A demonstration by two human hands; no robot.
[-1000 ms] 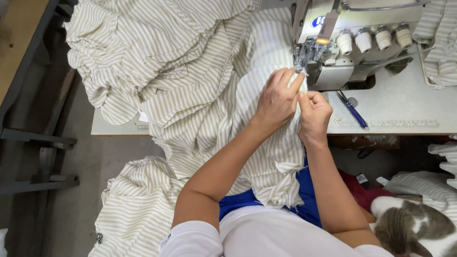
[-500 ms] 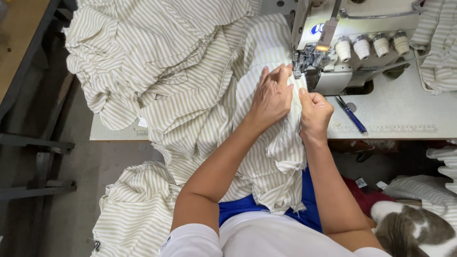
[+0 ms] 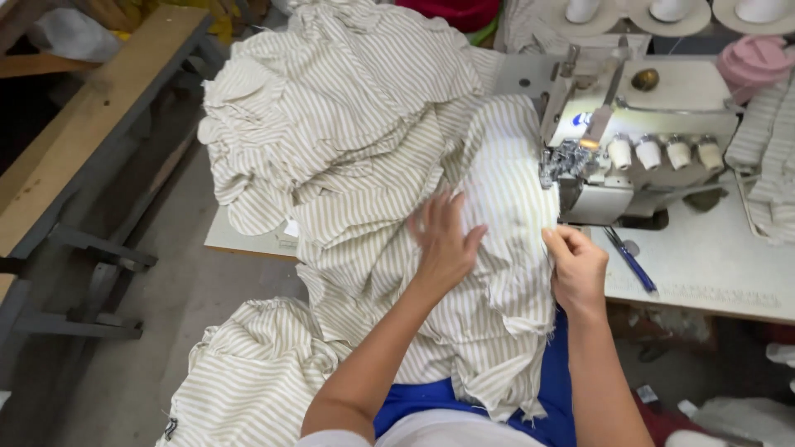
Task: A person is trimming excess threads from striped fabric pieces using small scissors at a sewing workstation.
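The left hand [image 3: 443,244] is lying flat on the striped fabric [image 3: 364,165], fingers spread wide and a little blurred, palm pressing down on the cloth with nothing gripped in it. The right hand [image 3: 577,269] is curling into a loose fist at the cloth's right edge, thumb and forefinger seeming to pinch that edge, though the fold of the fingers is hiding the exact grip. This hand is sitting just below the sewing machine [image 3: 638,132], close to its needle area, where the fabric's edge is running up under the metal foot.

The cream-and-tan striped fabric is heaping in a big pile across the left part of the white table [image 3: 712,265], draping over the front edge, across the person's lap and down toward the floor at lower left. A blue-handled tool [image 3: 631,261] is lying on the table just right of the right hand, apart from it. Four pale knobs are lining the machine's front. A wooden bench [image 3: 74,141] is standing well apart at the left.
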